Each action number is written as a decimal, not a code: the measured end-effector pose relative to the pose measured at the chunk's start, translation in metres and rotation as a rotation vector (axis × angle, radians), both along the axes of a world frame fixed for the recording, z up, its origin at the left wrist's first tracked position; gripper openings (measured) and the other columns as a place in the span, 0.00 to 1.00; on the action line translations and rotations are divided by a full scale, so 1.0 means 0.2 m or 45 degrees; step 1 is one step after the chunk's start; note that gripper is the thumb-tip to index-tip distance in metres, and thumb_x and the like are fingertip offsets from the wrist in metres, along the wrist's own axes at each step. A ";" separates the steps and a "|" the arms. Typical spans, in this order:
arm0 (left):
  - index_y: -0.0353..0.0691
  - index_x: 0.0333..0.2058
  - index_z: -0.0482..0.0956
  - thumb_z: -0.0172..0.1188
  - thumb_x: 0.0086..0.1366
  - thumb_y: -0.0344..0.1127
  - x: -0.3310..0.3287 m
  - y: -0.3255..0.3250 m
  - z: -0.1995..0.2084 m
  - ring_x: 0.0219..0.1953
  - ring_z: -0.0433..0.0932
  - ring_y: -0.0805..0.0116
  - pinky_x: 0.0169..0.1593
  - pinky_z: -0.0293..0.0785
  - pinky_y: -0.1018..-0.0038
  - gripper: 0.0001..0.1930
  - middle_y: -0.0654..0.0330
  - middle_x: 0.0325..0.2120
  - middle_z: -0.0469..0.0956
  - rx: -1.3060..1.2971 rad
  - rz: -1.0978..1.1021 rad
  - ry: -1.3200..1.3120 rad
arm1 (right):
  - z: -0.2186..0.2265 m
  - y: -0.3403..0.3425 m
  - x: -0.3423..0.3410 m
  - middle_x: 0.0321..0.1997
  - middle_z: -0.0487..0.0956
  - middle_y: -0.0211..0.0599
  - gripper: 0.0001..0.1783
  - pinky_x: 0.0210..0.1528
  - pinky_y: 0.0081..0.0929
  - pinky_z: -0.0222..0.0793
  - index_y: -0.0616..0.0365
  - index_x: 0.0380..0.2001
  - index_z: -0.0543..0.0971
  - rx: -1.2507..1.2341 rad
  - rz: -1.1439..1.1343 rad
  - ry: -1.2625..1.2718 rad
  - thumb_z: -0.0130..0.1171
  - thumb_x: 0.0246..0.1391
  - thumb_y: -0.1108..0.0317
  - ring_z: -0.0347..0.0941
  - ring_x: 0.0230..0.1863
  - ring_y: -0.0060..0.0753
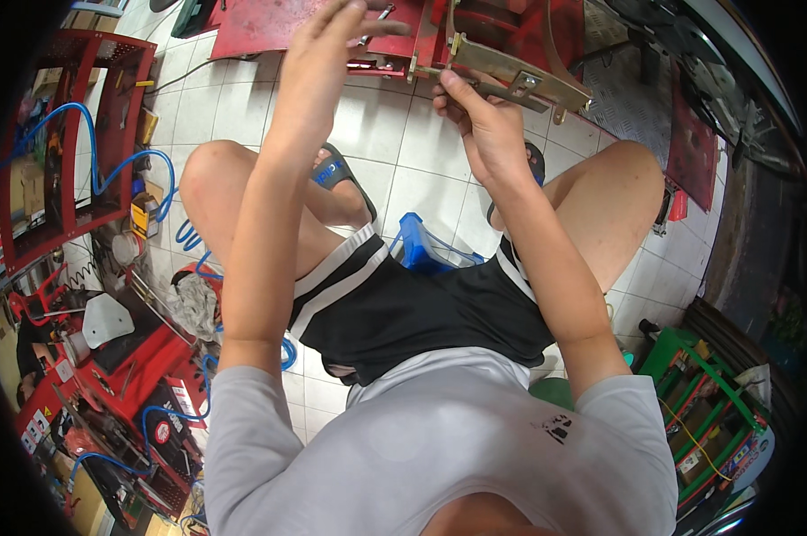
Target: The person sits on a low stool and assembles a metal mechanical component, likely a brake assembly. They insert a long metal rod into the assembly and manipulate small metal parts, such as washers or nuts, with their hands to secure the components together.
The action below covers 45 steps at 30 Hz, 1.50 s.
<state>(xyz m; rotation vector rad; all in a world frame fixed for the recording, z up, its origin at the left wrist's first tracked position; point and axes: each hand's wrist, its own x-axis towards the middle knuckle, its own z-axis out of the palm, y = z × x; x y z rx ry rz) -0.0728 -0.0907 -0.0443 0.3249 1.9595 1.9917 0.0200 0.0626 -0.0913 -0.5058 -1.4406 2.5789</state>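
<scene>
My left hand (325, 45) is raised at the top over a red metal platform (251, 34), its fingers stretched out to the right. A small shiny wrench (384, 14) shows beside and partly behind those fingers; I see no grip on it. My right hand (485, 116) is closed, thumb and fingers pinched beneath a tan metal bracket (493, 64) on the red frame. Whatever lies in that pinch is mostly hidden. A dark flat metal strip (530, 100) sticks out to the right of the hand, and a short bolt (427, 71) shows by the thumb tip.
A blue plastic stool (418, 243) is between my legs. Red shelving (68, 152) with a blue air hose (91, 134) stands at left, above a red bench (144, 357) crowded with tools. A green rack (702, 411) is at lower right. A motorcycle (689, 54) stands upper right.
</scene>
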 end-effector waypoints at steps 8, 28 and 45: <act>0.31 0.52 0.68 0.43 0.70 0.43 0.03 0.01 0.00 0.46 0.75 0.68 0.55 0.63 0.68 0.22 0.53 0.38 0.79 -0.152 -0.002 -0.034 | 0.00 0.00 0.00 0.33 0.78 0.35 0.10 0.35 0.23 0.72 0.64 0.37 0.77 0.003 -0.004 0.008 0.63 0.52 0.72 0.74 0.33 0.26; 0.28 0.52 0.67 0.39 0.70 0.43 0.01 -0.02 0.04 0.51 0.72 0.65 0.57 0.61 0.68 0.23 0.49 0.42 0.79 0.272 -0.197 -0.054 | 0.00 0.01 0.00 0.30 0.79 0.34 0.10 0.32 0.20 0.71 0.62 0.36 0.78 0.026 -0.017 0.010 0.65 0.51 0.70 0.74 0.29 0.25; 0.30 0.52 0.66 0.39 0.70 0.43 0.01 -0.01 0.07 0.51 0.72 0.62 0.59 0.59 0.66 0.22 0.48 0.44 0.77 0.250 -0.150 -0.160 | -0.01 -0.01 0.00 0.31 0.79 0.34 0.10 0.33 0.21 0.70 0.62 0.36 0.79 -0.017 -0.023 -0.005 0.65 0.52 0.70 0.74 0.29 0.25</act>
